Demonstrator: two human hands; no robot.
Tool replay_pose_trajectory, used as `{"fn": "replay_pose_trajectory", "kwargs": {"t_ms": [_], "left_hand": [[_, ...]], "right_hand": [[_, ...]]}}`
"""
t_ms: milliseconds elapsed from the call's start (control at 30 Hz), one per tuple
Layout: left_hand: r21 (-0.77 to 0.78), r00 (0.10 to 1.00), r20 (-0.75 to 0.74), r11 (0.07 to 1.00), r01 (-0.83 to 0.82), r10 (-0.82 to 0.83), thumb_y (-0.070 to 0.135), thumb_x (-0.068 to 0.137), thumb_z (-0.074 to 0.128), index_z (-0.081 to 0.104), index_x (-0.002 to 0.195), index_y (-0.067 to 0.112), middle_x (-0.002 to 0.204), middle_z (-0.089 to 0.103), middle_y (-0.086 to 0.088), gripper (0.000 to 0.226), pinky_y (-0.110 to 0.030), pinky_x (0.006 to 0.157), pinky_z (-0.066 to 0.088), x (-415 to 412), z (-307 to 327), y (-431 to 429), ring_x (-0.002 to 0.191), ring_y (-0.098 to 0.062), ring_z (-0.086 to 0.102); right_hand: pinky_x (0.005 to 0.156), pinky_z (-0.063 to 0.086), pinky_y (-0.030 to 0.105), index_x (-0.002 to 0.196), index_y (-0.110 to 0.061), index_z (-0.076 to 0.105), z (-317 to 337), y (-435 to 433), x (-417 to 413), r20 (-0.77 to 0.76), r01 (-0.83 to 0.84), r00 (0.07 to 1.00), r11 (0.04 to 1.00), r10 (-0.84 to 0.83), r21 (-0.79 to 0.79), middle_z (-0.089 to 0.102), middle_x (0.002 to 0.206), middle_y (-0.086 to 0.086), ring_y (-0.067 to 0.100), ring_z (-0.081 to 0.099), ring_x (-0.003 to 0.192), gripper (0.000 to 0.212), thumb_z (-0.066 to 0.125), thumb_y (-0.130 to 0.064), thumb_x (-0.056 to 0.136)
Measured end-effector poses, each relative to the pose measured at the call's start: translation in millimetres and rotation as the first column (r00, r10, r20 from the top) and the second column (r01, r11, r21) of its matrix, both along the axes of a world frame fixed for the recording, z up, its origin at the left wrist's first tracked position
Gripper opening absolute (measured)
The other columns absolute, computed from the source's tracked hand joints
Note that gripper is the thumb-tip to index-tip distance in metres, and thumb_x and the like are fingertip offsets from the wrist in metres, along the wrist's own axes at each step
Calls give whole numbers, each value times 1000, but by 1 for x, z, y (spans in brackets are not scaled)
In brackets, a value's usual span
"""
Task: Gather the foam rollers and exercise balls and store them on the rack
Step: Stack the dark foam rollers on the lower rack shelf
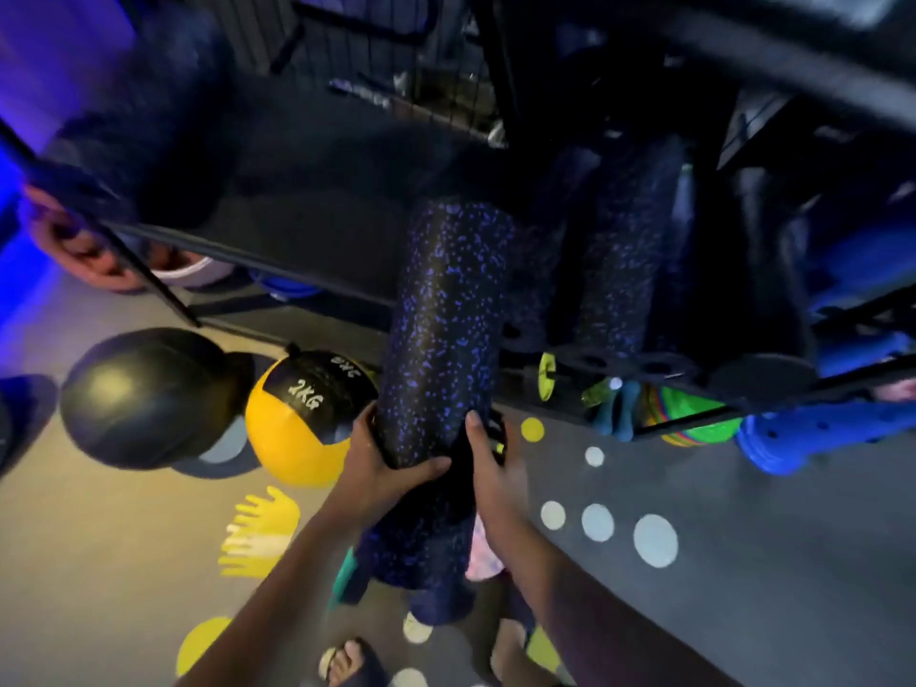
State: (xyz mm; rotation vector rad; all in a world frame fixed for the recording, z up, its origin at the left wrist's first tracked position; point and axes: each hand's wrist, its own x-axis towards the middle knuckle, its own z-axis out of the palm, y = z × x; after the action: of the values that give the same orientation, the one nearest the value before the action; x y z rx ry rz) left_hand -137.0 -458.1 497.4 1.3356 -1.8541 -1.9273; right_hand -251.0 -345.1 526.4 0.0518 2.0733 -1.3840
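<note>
The long black foam roller flecked with blue (441,339) sat between both hands, near its lower end. The left hand (381,468) gripped it from the left, thumb wrapped across its front. The right hand (490,463) lay against its right side, thumb flat along the foam; its fingers were hidden behind, so their curl could not be told. The roller's upper end leaned into the black metal rack (644,369), beside similar speckled rollers (624,270).

I'm working in dim light: a blue-violet glow is spilling from the upper left, the floor (99,538) is catching pale light, the rack (307,277) is sinking into shadow, and blur is smearing the bowed edges.
</note>
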Motion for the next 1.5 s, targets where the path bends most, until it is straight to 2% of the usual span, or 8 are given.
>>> {"fn": "replay_pose_trajectory", "kwargs": {"t_ms": [133,267,433,567,833,1000,1267,1500], "left_hand": [[-30,997,-72,1000,10,-12,73,34,93,29,149,24,143,51,5,140,-37,111,46,-74,53,-14,131,-11,53],[-41,988,-143,997,-62,56,62,50,96,36,144,32,139,58,7,116,-30,105,51,-171,84,-34,122,-4,60],[-255,982,-156,965,66,-108,25,84,83,50,124,34,113,58,25,53,-1,90,42,-276,88,-61,95,32,51],[-353,981,3,918,180,-192,87,54,72,40,150,44,165,29,2,110,-22,121,22,-312,57,-57,152,1,14],[-518,950,101,800,303,-295,72,67,64,39,147,53,165,24,18,86,-45,122,29,-337,62,-56,153,-13,24],[-468,938,82,818,335,-338,35,85,81,42,154,28,165,30,-7,79,0,110,16,-325,48,-59,150,-2,18],[-431,982,14,885,178,-190,53,84,76,39,154,33,159,41,6,82,-29,124,25,-321,35,-48,151,-5,25],[-285,988,8,947,149,-153,49,92,69,47,149,37,154,49,0,63,-26,118,33,-298,50,-47,144,-8,42]], "right_hand": [[114,41,41,144,-32,50,50,-9,-69,-53,-23,998,1000,24,17,58,141,-9,14,53,131,84,63,-80,77],[110,47,41,134,-28,59,74,-35,-162,-128,-79,990,991,64,-110,68,129,-6,14,64,119,55,69,-58,88],[105,42,29,155,-26,35,71,-57,-269,-319,-279,894,948,314,151,53,146,-3,19,53,130,70,62,-51,95],[114,38,42,160,-28,24,48,-50,-309,-293,-390,817,851,496,353,36,161,7,30,40,144,65,45,-51,103],[103,42,31,150,-26,46,33,-28,-331,-340,-250,881,934,328,254,56,146,6,28,54,132,44,43,-30,106],[105,41,32,150,-26,45,42,-20,-331,-302,-257,890,923,342,288,55,147,7,30,53,132,45,40,-30,106],[109,41,35,152,-24,42,34,-16,-333,-266,-270,896,911,356,311,51,150,6,29,49,135,48,40,-37,106],[107,38,37,146,-14,49,41,-13,-327,-412,-194,859,937,305,289,50,143,13,32,48,131,43,41,-27,106]]}}
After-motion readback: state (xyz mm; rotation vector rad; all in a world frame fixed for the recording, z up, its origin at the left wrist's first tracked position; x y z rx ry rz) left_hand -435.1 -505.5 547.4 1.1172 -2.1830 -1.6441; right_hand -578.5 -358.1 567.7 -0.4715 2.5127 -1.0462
